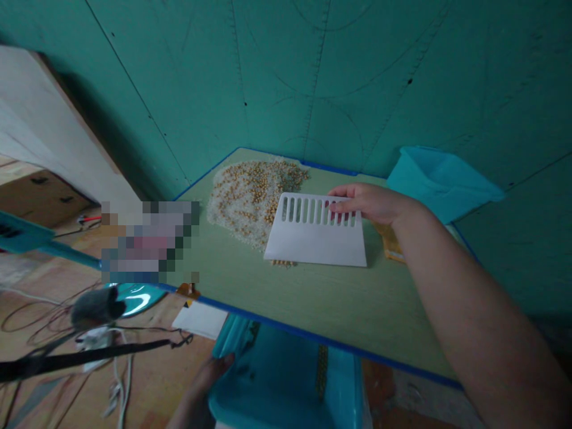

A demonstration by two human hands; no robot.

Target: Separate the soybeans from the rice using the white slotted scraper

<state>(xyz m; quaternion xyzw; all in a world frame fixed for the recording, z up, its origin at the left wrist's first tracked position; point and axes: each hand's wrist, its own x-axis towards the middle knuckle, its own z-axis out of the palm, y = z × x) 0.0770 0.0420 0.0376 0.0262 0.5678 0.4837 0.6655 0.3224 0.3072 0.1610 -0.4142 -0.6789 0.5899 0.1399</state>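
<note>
My right hand (366,202) reaches in from the right, closed on the slotted top edge of a white plastic scraper (317,241). The scraper is a flat trapezoid, wide edge towards me, held over the right side of a mixed pile of pale grains and tan beans (250,196). A few beans (283,263) show just past its lower edge. Below the table's front edge, my left hand (210,378) grips the left rim of a blue plastic bin (286,387), thumb over the rim. Its other fingers are hidden. Dark specks and a beaded strip appear inside the bin.
The green tabletop (348,304) has a blue edge and meets a green wall. A turquoise container (442,179) stands at the back right, with a yellowish object (393,245) near my wrist. At left are a blurred-out patch, a blue-handled tool (75,253) and floor cables.
</note>
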